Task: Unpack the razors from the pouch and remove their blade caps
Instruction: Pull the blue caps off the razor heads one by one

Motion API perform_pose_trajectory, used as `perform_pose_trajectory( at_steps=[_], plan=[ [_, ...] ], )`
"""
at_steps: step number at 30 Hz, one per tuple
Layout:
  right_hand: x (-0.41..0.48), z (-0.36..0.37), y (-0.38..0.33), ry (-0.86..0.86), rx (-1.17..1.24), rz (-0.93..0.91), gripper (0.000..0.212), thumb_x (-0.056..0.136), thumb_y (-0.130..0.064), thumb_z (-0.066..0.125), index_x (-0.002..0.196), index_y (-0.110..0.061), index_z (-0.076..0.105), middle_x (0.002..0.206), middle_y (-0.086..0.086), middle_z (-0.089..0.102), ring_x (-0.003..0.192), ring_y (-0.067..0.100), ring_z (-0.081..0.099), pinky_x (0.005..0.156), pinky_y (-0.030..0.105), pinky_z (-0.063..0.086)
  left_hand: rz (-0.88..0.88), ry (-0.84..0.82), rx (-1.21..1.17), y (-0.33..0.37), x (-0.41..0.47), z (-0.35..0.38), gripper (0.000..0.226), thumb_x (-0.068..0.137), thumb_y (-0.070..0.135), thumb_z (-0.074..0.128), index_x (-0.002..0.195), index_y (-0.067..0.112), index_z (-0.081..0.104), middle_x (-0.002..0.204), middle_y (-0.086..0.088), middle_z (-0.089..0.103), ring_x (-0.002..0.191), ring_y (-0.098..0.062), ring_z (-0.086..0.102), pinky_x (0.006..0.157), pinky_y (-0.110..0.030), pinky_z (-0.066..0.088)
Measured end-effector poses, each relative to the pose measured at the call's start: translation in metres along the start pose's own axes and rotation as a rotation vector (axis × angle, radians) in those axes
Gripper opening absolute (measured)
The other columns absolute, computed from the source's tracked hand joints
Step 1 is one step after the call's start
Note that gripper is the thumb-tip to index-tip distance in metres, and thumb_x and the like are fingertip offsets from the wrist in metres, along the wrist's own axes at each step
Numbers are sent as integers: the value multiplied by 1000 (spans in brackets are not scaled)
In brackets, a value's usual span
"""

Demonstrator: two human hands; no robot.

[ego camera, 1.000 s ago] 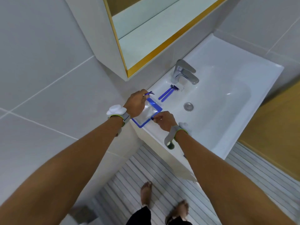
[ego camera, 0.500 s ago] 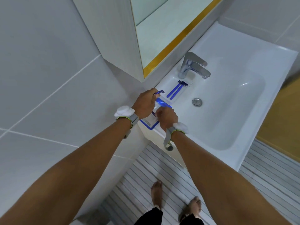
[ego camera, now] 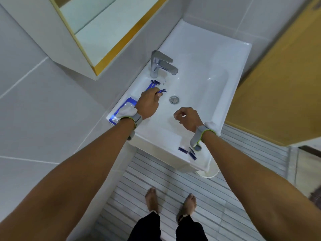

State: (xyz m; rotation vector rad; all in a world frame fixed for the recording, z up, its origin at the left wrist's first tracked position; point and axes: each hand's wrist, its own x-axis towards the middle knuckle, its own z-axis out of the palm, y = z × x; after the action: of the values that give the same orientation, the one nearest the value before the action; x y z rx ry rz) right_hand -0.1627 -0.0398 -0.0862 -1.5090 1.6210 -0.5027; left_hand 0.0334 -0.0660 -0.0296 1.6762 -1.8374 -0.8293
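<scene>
White porcelain forms the sink (ego camera: 205, 54), its chrome faucet (ego camera: 162, 66) at twelve o'clock and the drain (ego camera: 174, 99) mid-basin. At nine o'clock on the rim lies the clear pouch (ego camera: 126, 106) with blue edging, partly hidden by the left wrist. The left hand (ego camera: 147, 103) has its fingers clamped on a blue razor (ego camera: 162, 91), whose head juts past the fingertips toward the drain. Two more razors (ego camera: 152, 84) lie on the ledge just beyond that hand. The right hand (ego camera: 187, 117) hovers over the basin, fingers loosely curled, holding nothing visible. Small blue caps (ego camera: 183, 150) rest on the front rim at five o'clock.
</scene>
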Motion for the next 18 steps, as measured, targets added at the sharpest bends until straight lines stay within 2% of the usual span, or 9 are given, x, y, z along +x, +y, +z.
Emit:
perform_pose_trajectory(
  at_steps=[3,5,6,7,9,12,15,18],
  plan=[
    [-16,-28,27,16,11,36,24,82,-5,52,78,-17,72,84,6,74,76,28,70,73,42,60,43,-40,2,22,-4,29,23,98,9,40,105,-1,61,91,-18,65,83,-29,58,80,-41,47],
    [-26,-39,37,-36,11,59,13,84,-9,60,81,-14,72,85,8,72,71,23,68,64,29,59,55,-62,-5,28,-11,42,23,98,8,40,107,2,60,84,-13,61,77,-25,54,76,-39,46],
    [-30,-44,42,-92,-9,81,6,84,-12,66,83,-12,73,84,8,70,67,19,65,56,19,54,63,-74,-4,30,-17,48,23,98,7,40,108,3,60,84,-11,60,76,-22,52,75,-36,45],
    [-34,-48,47,-157,-48,97,9,82,-18,72,85,-9,73,81,6,69,65,15,64,51,14,48,64,-88,-1,33,-22,55,24,98,7,41,109,3,61,85,-10,60,77,-20,51,75,-33,43],
    [-39,-50,57,-290,-165,118,26,75,-31,81,86,-9,74,75,3,69,65,15,64,55,18,48,47,-123,13,36,-34,66,23,99,9,42,110,4,61,87,-10,62,78,-18,51,75,-26,40],
    [-46,-43,64,-396,-333,95,37,65,-40,86,86,-12,75,80,3,74,68,14,65,70,27,56,9,-143,25,35,-46,76,23,99,11,42,108,5,62,89,-12,64,79,-21,53,75,-30,42],
    [-51,-36,64,-438,-419,60,37,60,-40,88,84,-14,76,83,3,74,73,15,65,77,29,57,-24,-140,30,32,-51,78,23,99,12,42,108,6,62,91,-14,65,80,-21,54,74,-27,40],
    [-53,-33,64,-441,-456,53,29,62,-28,89,84,-13,78,87,6,75,82,20,69,79,32,59,-42,-123,43,31,-53,79,23,100,13,42,109,6,61,94,-15,66,82,-21,55,75,-28,41]
  ],
)
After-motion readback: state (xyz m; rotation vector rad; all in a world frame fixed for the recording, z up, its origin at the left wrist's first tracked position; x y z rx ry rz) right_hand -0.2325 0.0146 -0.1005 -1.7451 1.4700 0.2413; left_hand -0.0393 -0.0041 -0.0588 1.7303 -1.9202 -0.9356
